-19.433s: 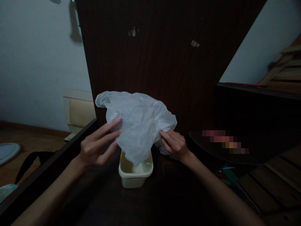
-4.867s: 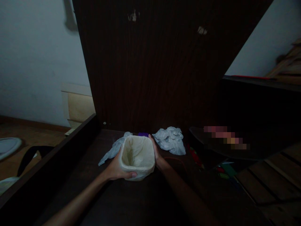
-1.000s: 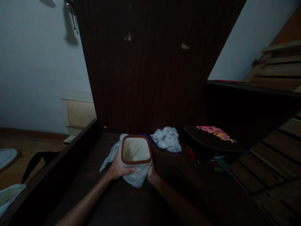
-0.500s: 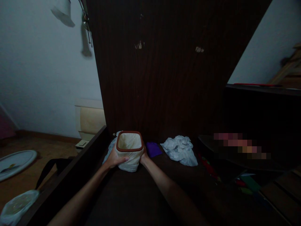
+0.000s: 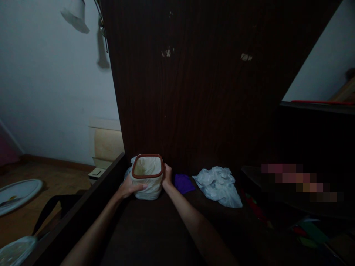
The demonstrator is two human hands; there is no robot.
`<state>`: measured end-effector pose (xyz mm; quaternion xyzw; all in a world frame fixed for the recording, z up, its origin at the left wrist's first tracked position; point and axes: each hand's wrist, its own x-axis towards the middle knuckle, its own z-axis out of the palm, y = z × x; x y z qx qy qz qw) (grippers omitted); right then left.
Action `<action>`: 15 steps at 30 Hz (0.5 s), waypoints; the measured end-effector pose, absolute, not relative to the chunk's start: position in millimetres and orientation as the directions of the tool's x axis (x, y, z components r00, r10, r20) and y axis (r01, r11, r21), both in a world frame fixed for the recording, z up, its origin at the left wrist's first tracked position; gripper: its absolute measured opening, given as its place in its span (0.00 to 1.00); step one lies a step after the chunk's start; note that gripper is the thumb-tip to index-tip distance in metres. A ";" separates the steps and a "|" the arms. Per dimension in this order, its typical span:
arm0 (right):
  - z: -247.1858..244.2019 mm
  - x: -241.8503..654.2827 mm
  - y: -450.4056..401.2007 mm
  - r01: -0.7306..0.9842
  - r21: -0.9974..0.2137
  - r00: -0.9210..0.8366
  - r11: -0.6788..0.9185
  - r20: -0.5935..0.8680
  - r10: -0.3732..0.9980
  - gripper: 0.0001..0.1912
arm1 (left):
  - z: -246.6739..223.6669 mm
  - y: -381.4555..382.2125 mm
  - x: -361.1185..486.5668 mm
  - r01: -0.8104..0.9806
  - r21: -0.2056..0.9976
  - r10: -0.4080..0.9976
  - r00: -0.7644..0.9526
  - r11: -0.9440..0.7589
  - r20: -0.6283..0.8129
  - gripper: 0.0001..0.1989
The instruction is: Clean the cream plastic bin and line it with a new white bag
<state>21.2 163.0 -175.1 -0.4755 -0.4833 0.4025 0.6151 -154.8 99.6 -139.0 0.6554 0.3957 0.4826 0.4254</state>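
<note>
Between my two hands is a small square bin (image 5: 147, 190) with a brown rim, lined with a whitish plastic bag whose lower part covers the outside. My left hand (image 5: 128, 187) is wrapped round its left side, thumb across the front. On the opposite side my right hand (image 5: 166, 175) presses against the bin, its fingers partly hidden behind it. A pale plastic bag (image 5: 128, 173) shows behind the bin on the left. Just right of my right hand lies a flat purple piece (image 5: 184, 183), and farther right a crumpled white plastic bag (image 5: 219, 184).
A dark wooden panel (image 5: 177, 111) rises behind the dark surface (image 5: 149, 229). A raised side board (image 5: 80, 207) edges the left. Red and green items (image 5: 312, 231) lie at the right. A wall lamp (image 5: 75, 16) hangs upper left; a white oval object (image 5: 20, 194) is on the floor.
The bin and both hands have shifted slightly left, toward the corner by the side board. The view has turned a little; both hands keep their hold on the bin.
</note>
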 end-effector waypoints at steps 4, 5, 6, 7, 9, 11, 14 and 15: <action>-172.4 40.7 152.4 0.061 -0.976 0.243 0.209 0.218 0.945 0.14 | -134.1 101.9 -160.2 0.182 0.937 0.947 0.176 -0.299 0.268 0.52; -171.6 46.9 147.8 0.080 -0.974 0.247 0.211 0.224 0.943 0.14 | -132.4 101.4 -160.9 0.203 0.933 0.950 0.165 -0.296 0.265 0.51; -170.9 53.6 142.8 0.095 -0.972 0.248 0.213 0.231 0.941 0.13 | -130.7 100.5 -161.2 0.222 0.929 0.951 0.152 -0.297 0.268 0.51; -170.1 60.7 137.4 0.109 -0.970 0.246 0.216 0.237 0.940 0.13 | -128.9 99.2 -161.2 0.237 0.924 0.952 0.139 -0.301 0.274 0.52; -168.6 76.5 125.7 0.132 -0.966 0.233 0.221 0.247 0.941 0.14 | -124.6 95.6 -161.5 0.277 0.903 0.944 0.122 -0.328 0.305 0.54; -167.0 94.8 112.9 0.157 -0.962 0.217 0.224 0.255 0.942 0.14 | -118.7 91.0 -163.6 0.358 0.861 0.932 0.139 -0.362 0.334 0.57; -163.7 125.4 92.8 0.198 -0.955 0.200 0.221 0.260 0.945 0.14 | -107.0 85.0 -173.4 0.532 0.768 0.934 0.184 -0.356 0.305 0.61; -162.1 135.8 86.2 0.212 -0.952 0.194 0.219 0.261 0.946 0.14 | -102.9 83.8 -178.4 0.581 0.741 0.941 0.186 -0.336 0.281 0.62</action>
